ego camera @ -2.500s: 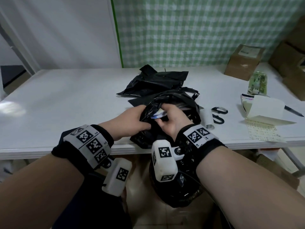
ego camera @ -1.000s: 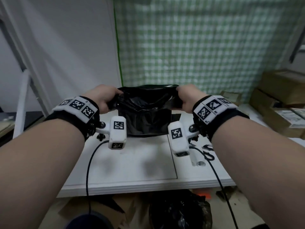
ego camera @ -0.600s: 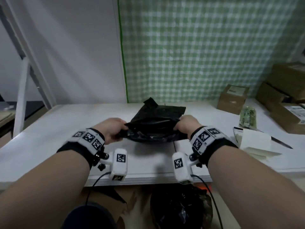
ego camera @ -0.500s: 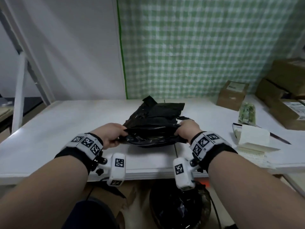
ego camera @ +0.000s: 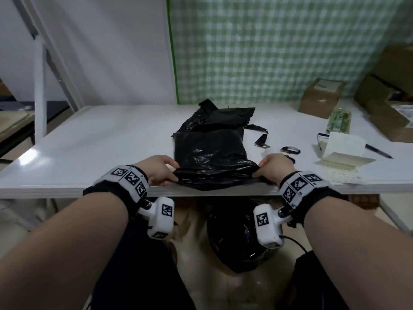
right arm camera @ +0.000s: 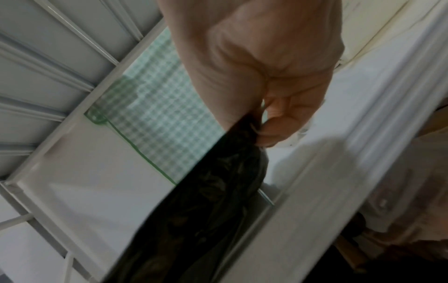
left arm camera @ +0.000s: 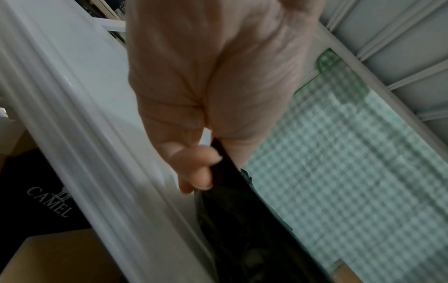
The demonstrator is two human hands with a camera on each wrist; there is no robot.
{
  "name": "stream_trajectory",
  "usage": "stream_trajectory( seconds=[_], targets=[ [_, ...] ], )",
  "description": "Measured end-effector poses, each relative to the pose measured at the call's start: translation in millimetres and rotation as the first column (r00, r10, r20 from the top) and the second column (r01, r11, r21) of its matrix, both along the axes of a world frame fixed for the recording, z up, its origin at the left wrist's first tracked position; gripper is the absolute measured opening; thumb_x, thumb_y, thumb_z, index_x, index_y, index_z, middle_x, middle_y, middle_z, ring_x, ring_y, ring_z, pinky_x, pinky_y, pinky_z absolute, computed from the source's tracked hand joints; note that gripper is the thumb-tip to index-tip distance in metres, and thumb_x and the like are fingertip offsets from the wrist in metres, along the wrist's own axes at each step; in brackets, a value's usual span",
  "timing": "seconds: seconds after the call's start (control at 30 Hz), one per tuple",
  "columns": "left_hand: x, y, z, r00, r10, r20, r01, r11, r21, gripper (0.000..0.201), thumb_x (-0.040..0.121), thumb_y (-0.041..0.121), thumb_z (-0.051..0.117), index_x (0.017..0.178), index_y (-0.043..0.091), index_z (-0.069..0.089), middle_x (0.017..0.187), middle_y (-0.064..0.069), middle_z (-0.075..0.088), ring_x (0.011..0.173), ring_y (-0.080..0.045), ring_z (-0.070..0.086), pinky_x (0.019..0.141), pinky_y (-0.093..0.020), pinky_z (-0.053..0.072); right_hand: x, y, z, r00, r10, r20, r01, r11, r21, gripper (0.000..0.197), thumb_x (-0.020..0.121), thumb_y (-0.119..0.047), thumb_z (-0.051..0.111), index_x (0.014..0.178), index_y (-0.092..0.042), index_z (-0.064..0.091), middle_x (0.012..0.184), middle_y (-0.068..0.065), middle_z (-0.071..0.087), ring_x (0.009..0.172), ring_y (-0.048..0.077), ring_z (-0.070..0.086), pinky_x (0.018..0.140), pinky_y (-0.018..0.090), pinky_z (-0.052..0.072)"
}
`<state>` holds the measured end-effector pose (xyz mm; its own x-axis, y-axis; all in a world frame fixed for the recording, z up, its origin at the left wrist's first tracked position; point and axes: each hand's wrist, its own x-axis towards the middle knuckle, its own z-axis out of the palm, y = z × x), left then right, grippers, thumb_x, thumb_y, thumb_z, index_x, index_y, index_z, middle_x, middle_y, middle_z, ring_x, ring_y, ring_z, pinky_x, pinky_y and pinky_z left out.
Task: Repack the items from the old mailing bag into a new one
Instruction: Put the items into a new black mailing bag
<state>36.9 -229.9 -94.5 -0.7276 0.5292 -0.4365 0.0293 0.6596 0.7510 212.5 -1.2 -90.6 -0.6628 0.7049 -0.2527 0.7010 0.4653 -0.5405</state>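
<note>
Both hands pinch the near end of the new mailing bag (ego camera: pixel 210 153) at the surface's front edge.
We see our left hand (ego camera: pixel 157 170) and right hand (ego camera: pixel 273 167) each curled tight on a bag corner; bag lies flat on the surface (ego camera: pixel 89 144), near end overhanging the front edge. Old mailing bag (ego camera: pixel 223 117) sits crumpled just behind it, toward the back edge. Cardboard box (ego camera: pixel 321 97) at the back right corner.

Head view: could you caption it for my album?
Both hands, left and right, pinch a black mailing bag flat on the white table.

black mailing bag (ego camera: pixel 210 157), white table (ego camera: pixel 89 139), green-and-white checked curtain (ego camera: pixel 279 48), brown cardboard box (ego camera: pixel 319 99)
</note>
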Motion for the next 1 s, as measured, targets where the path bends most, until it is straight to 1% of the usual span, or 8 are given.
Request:
stream_trajectory(
  seconds=[0.17, 0.27, 0.37, 0.43, 0.63, 0.8, 0.9, 1.0],
  targets=[
    [13, -14, 0, 0.998, -0.067, -0.013, 0.067, 0.997, -0.030, 0.045, 0.081, -0.012, 0.056, 0.113, 0.020, 0.053, 0.062, -0.011, 0.051, 0.033, -0.010, 0.042, 0.034, -0.016, 0.037, 19, -7, -8, 0.984, -0.056, -0.168, 0.045, 0.996, -0.071, 0.034, 0.066, -0.025, 0.085, 0.065, -0.018, 0.051, 0.068, -0.001, 0.053, 0.072, 0.018, 0.052, 0.069, 0.027, 0.045],
    [22, -17, -1, 0.994, -0.109, -0.017, 0.108, 0.993, -0.052, 0.061, 0.080, -0.018, 0.049, 0.121, 0.027, 0.051, 0.065, -0.011, 0.052, 0.030, -0.007, 0.043, 0.031, -0.015, 0.035, 24, -13, -7, 0.976, 0.020, -0.217, -0.043, 0.994, -0.100, 0.032, 0.062, -0.021, 0.087, 0.072, -0.024, 0.056, 0.070, 0.001, 0.057, 0.069, 0.019, 0.054, 0.064, 0.029, 0.046],
    [29, -18, -4, 0.979, -0.203, -0.018, 0.199, 0.970, -0.142, 0.069, 0.080, -0.020, 0.043, 0.130, 0.028, 0.050, 0.074, -0.010, 0.057, 0.033, -0.005, 0.046, 0.032, -0.013, 0.037, 26, -20, -8, 0.978, 0.157, -0.136, -0.173, 0.978, -0.117, 0.035, 0.060, -0.023, 0.086, 0.084, -0.033, 0.064, 0.091, 0.011, 0.067, 0.090, 0.024, 0.062, 0.084, 0.036, 0.054],
    [37, -17, -5, 0.967, -0.254, -0.009, 0.248, 0.952, -0.178, 0.071, 0.081, -0.019, 0.042, 0.132, 0.029, 0.049, 0.077, -0.008, 0.059, 0.035, -0.004, 0.046, 0.033, -0.013, 0.037, 28, -25, -10, 0.970, 0.229, -0.086, -0.239, 0.962, -0.129, 0.042, 0.067, -0.016, 0.082, 0.103, -0.031, 0.066, 0.096, 0.007, 0.068, 0.093, 0.023, 0.063, 0.090, 0.032, 0.052],
    [39, -9, -7, 0.978, -0.205, -0.038, 0.201, 0.976, -0.084, 0.062, 0.078, -0.016, 0.042, 0.124, 0.022, 0.056, 0.082, -0.010, 0.060, 0.051, -0.014, 0.041, 0.034, -0.014, 0.033, 21, -33, -13, 0.971, 0.218, -0.098, -0.230, 0.964, -0.136, 0.085, 0.068, -0.003, 0.074, 0.140, -0.032, 0.039, 0.118, 0.011, 0.062, 0.095, 0.026, 0.064, 0.083, 0.037, 0.056],
    [23, 9, -11, 0.994, -0.101, -0.038, 0.102, 0.995, 0.023, 0.069, 0.079, -0.017, 0.041, 0.140, 0.015, 0.040, 0.083, -0.011, 0.055, 0.048, -0.013, 0.034, 0.032, -0.013, 0.030, -3, -28, -10, 0.969, 0.207, -0.131, -0.221, 0.971, -0.097, 0.085, 0.075, -0.004, 0.071, 0.142, -0.031, 0.026, 0.101, 0.012, 0.063, 0.075, 0.021, 0.061, 0.070, 0.033, 0.054],
    [10, 21, -13, 0.997, -0.065, -0.040, 0.067, 0.996, 0.059, 0.069, 0.080, -0.016, 0.041, 0.142, 0.014, 0.037, 0.076, -0.007, 0.055, 0.045, -0.014, 0.038, 0.031, -0.014, 0.031, -21, -21, -11, 0.970, 0.212, -0.121, -0.224, 0.970, -0.096, 0.085, 0.079, -0.004, 0.068, 0.146, -0.030, 0.024, 0.104, 0.006, 0.060, 0.072, 0.014, 0.057, 0.059, 0.022, 0.046],
    [-1, 35, -14, 0.999, -0.030, -0.024, 0.032, 0.995, 0.092, 0.069, 0.080, -0.016, 0.041, 0.142, 0.013, 0.036, 0.070, -0.004, 0.052, 0.036, -0.011, 0.041, 0.031, -0.014, 0.031, -40, -13, -13, 0.971, 0.213, -0.112, -0.224, 0.970, -0.097, 0.084, 0.081, -0.001, 0.063, 0.149, -0.028, 0.023, 0.122, 0.009, 0.058, 0.094, 0.021, 0.059, 0.075, 0.025, 0.048]
  ],
)
